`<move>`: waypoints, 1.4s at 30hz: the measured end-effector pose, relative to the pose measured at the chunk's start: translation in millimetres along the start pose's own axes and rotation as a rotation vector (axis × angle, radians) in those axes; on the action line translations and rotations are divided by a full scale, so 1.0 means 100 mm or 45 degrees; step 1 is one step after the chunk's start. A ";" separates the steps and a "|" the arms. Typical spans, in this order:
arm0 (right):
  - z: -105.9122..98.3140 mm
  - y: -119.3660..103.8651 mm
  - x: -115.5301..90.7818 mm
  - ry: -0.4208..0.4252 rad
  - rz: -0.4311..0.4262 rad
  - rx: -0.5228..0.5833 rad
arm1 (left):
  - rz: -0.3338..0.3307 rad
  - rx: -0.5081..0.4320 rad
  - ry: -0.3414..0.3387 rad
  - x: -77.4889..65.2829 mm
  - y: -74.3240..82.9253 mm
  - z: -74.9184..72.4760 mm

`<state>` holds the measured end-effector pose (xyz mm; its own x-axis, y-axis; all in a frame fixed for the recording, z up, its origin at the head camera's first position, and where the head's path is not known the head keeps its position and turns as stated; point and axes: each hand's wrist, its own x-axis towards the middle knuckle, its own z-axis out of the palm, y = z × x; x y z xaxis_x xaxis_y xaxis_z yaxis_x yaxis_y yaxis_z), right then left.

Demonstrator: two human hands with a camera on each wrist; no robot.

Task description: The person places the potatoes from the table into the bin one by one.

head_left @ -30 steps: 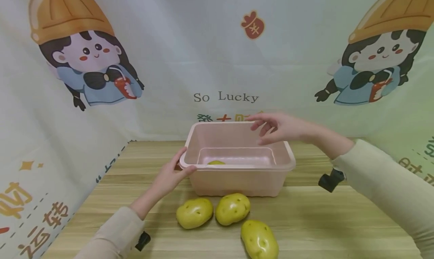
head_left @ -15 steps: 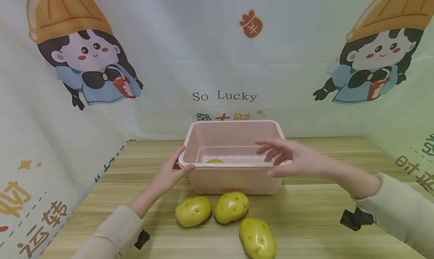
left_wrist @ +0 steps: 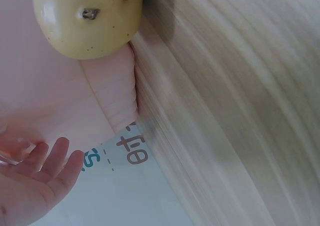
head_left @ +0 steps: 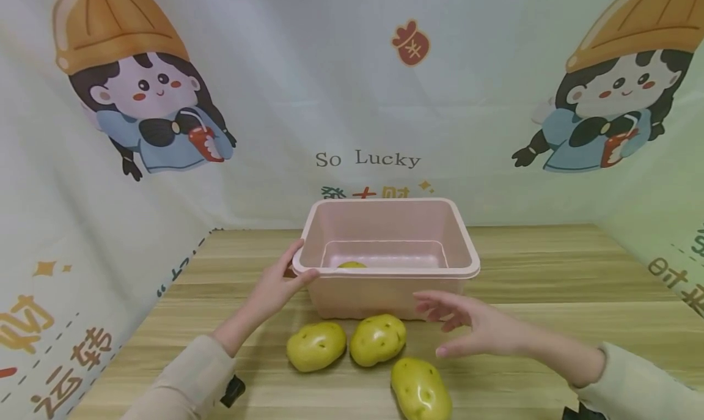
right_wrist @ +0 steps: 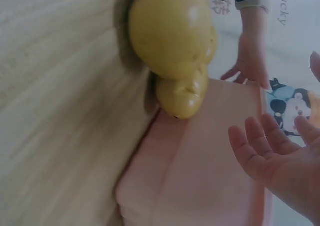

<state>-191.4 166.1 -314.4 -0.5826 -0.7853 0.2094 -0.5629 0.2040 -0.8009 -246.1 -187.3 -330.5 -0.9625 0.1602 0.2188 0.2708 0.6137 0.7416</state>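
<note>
A pink plastic bin (head_left: 390, 294) stands on the wooden table, and the top of one potato (head_left: 352, 265) shows inside it. My left hand (head_left: 273, 288) holds the bin's left front corner, thumb over the rim and fingers along the side. In front of the bin lie three yellow potatoes: a left one (head_left: 316, 346), a middle one (head_left: 377, 340) and a nearer one (head_left: 421, 388). My right hand (head_left: 478, 325) hovers right of them with nothing in it, fingers spread and loosely bent. In the right wrist view its palm (right_wrist: 290, 171) shows beside the bin's wall.
The wooden table (head_left: 550, 273) runs out to both sides of the bin. Behind it hangs a printed cloth (head_left: 467, 102) with cartoon figures, which also covers the left and right sides. Black devices sit at both wrists, including one by the left sleeve (head_left: 176, 377).
My right hand has come from over the bin's right rear, down and towards me, to a place beside the nearer potato. The left hand and the potatoes have stayed put.
</note>
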 end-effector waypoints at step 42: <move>0.60 0.50 -0.11 -0.170 -0.262 -0.475 | 0.025 -0.072 -0.006 -0.01 0.02 0.00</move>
<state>-178.1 149.9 -390.8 -0.3693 -0.8953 0.2490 -0.8464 0.2134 -0.4878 -244.2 -185.9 -329.7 -0.9572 0.1750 0.2307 0.2895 0.5657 0.7721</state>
